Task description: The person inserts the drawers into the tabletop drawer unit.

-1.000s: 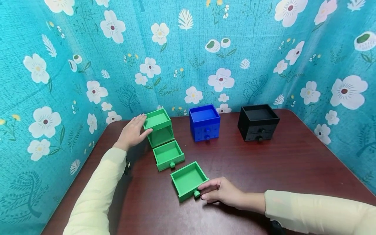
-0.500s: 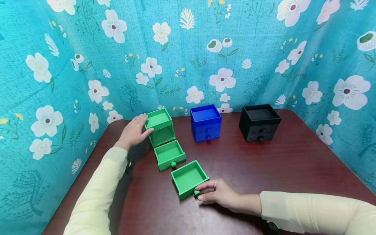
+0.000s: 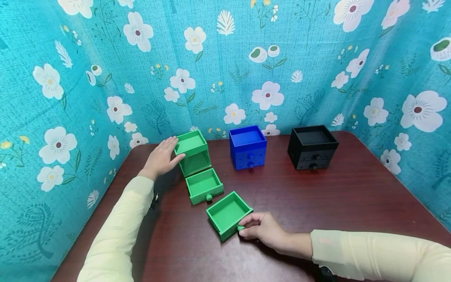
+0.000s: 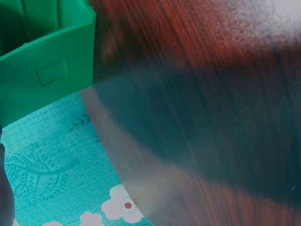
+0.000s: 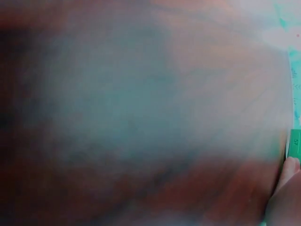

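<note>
My left hand (image 3: 160,158) rests against the left side of a small green cabinet (image 3: 192,144), its fingers extended along the top tray's edge. One green drawer (image 3: 204,184) juts out in front of the cabinet's base, its knob facing me. Nearer to me is a second green drawer (image 3: 228,213), apart from the cabinet and turned at an angle. With thumb and fingers, my right hand (image 3: 267,231) pinches this drawer's round knob (image 3: 240,228). In the left wrist view the cabinet wall (image 4: 51,70) fills the upper left. The right wrist view shows only fingertips (image 5: 290,169) by green plastic (image 5: 295,143).
A blue two-drawer cabinet (image 3: 248,150) stands at the back middle of the dark wooden table (image 3: 352,196). Farther right is a similar black cabinet (image 3: 311,149). Both have their drawers in. A flowered turquoise curtain (image 3: 211,86) hangs around the table's back and sides.
The front of the loose green drawer has swung a little to the right, with my right hand on its knob. My left hand stays on the cabinet.
</note>
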Tool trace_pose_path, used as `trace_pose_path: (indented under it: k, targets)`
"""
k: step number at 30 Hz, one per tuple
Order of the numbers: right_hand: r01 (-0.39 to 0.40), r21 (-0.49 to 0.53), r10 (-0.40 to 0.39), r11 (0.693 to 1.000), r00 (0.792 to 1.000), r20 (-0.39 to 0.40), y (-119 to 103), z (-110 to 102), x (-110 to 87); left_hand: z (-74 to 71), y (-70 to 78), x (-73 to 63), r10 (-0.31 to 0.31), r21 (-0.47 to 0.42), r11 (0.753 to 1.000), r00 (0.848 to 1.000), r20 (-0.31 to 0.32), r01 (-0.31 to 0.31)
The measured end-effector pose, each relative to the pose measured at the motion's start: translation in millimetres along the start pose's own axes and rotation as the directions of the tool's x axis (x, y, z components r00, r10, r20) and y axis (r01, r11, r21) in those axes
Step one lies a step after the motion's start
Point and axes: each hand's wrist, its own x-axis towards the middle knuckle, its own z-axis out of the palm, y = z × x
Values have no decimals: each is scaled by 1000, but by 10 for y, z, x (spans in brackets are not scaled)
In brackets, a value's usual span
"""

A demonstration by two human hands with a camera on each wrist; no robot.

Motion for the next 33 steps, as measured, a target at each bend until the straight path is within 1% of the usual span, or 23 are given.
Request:
trace_pose_path:
  k: [7, 11, 16, 21, 26, 33]
  targets:
    - [2, 9, -2, 1000, 1000, 2, -38, -9, 21, -8, 3, -4, -9, -8, 1000, 1000, 6, 9]
    - [5, -13, -5, 1000, 1000, -13, -64, -1, 27, -2, -5, 0, -6, -12, 1000, 1000, -4, 6]
    - [42, -44, -44, 998, 998, -48, -105, 24, 68, -12, 2, -11, -9, -21, 1000, 1000, -2, 9]
    - [77, -82, -84, 994, 993, -84, -180, 62, 147, -18, 9, -14, -17, -24, 1000, 1000, 10, 17]
    - [98, -68, -105, 993, 989, -107, -262, 100, 245, -25, 22, 1, -22, -33, 999, 999, 24, 23]
    - [127, -102, -139, 987, 982, -126, -376, 142, 449, -43, 35, 1, -36, -39, 999, 999, 34, 37]
